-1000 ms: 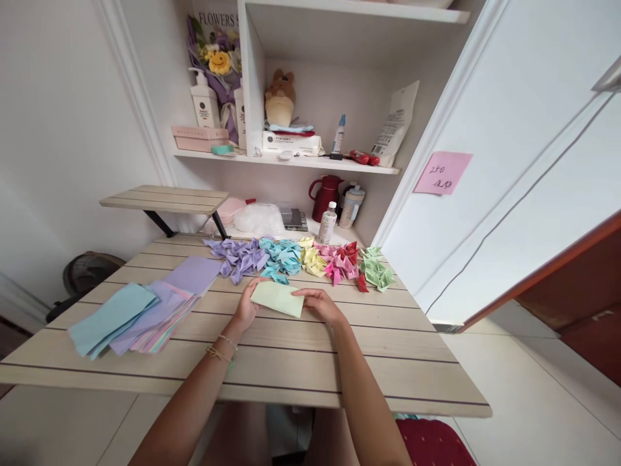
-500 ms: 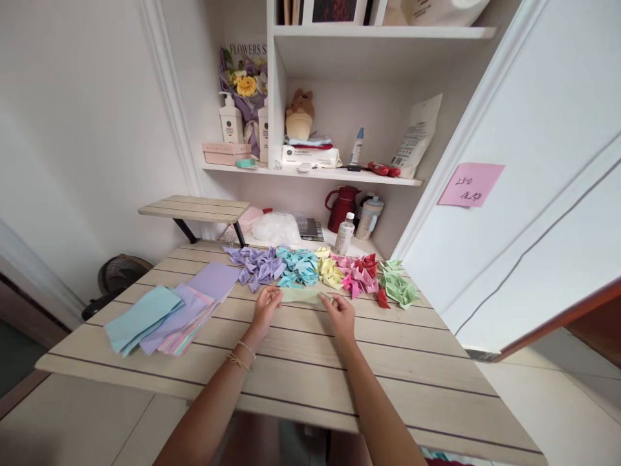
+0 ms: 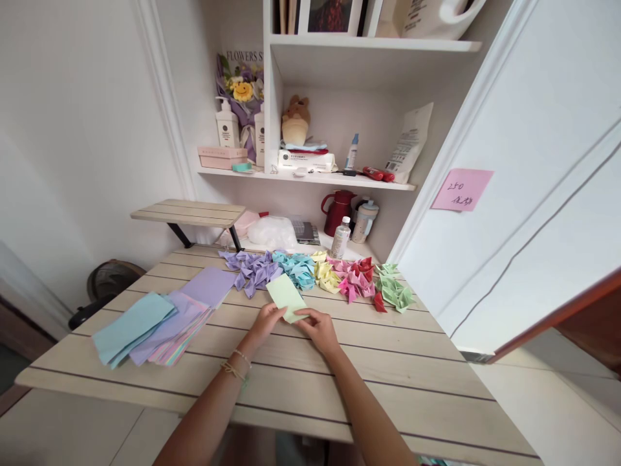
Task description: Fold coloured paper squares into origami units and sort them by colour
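A: Which step is in hand?

B: Handling one green sheet (image 3: 285, 294), I'd judge. The left hand (image 3: 268, 321) and right hand (image 3: 319, 330) both pinch its near end between thumb and fingers.

A: Where is it exactly?

B: Over the worktop (image 3: 388, 356), on the near side of the blue folded papers (image 3: 298, 268). I can't tell whether it touches the wood.

A: And what does the next move call for?

B: A light, even grip at both corners, I think; thin paper creases easily.

A: How does it look?

B: Pale, oblong and fairly flat, slanting away leftward, its far end free. Whether it's doubled, I can't tell.
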{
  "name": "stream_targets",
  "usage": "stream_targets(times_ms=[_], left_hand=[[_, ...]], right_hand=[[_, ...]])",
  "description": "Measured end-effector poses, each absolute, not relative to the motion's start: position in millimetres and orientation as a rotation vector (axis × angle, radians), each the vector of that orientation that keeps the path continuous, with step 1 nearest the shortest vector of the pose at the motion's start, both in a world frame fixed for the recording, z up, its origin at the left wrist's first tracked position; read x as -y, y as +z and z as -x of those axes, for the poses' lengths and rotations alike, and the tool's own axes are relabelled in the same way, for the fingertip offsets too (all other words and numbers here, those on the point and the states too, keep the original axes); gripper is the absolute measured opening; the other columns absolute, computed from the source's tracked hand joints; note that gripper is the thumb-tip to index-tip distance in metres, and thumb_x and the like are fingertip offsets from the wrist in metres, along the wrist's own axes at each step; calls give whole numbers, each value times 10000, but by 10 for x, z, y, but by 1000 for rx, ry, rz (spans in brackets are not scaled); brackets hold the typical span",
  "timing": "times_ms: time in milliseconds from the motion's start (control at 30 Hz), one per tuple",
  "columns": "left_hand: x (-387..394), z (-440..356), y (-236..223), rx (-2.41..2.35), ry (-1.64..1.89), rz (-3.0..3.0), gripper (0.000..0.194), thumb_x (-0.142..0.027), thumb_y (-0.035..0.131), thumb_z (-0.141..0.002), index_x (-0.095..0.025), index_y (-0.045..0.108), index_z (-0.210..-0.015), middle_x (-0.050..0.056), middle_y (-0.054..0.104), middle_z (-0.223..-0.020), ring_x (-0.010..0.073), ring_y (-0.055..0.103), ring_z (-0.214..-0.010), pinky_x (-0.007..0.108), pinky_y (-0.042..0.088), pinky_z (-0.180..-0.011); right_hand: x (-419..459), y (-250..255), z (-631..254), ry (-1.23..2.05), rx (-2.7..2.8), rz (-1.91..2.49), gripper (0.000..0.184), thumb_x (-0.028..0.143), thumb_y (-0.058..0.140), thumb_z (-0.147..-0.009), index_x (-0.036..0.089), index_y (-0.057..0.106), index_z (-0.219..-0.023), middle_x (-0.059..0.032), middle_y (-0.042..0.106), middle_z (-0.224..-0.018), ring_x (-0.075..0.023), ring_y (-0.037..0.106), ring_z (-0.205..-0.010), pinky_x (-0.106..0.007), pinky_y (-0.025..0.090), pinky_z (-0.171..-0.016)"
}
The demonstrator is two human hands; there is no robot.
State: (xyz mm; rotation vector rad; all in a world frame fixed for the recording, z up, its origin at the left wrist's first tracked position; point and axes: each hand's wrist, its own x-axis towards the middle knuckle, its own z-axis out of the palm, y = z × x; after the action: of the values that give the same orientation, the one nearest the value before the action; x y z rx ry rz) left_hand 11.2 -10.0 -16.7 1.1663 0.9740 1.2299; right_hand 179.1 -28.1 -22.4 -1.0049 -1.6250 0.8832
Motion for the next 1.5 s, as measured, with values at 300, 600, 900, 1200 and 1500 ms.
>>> stream_targets(times_ms=[300,600,900,1200,1500], left_hand=[[160,-162,-123,-877,1171,-1112,456,-247,809,-476,-118,667,-890,85,711,-828,209,644,-771,330,477,-764],[114,-114,-139,-964,1198,-1216,328,-402,703,-643,-122,619,-791,22,640,-528,130,569,-453,244,458,-516],[109,-119,-142,-940,1315,-1167,335,-334,757,-575,-115,688,-818,124,718,-855,247,664,-853,369,488,-830],[158,-144,-92,-973,1327,-1138,410,-245,787,-514,-122,691,-893,90,724,-829,227,666,-812,367,497,-814],[128,-117,-100,-973,1288,-1173,490,-311,771,-565,-156,546,-971,-4,658,-641,95,549,-409,208,425,-455]], right_hand=[[196,-190,-1822,1234,1071,966,345,448,733,-591,168,615,-752,-26,634,-775,-155,578,-654,-294,519,-626],[187,-245,-1792,1379,1047,866,517,395,752,-591,193,566,-1029,2,631,-695,-149,576,-621,-299,504,-594],[230,-164,-1890,667,1646,1082,542,298,724,-598,216,608,-1121,-11,599,-741,-164,512,-683,-292,429,-681],[216,-107,-1867,992,1370,980,230,402,704,-643,178,651,-647,-60,650,-745,-187,573,-698,-281,437,-601],[175,-107,-1877,1376,1068,881,611,398,765,-556,172,576,-1092,-26,695,-714,-149,589,-583,-289,468,-608]])
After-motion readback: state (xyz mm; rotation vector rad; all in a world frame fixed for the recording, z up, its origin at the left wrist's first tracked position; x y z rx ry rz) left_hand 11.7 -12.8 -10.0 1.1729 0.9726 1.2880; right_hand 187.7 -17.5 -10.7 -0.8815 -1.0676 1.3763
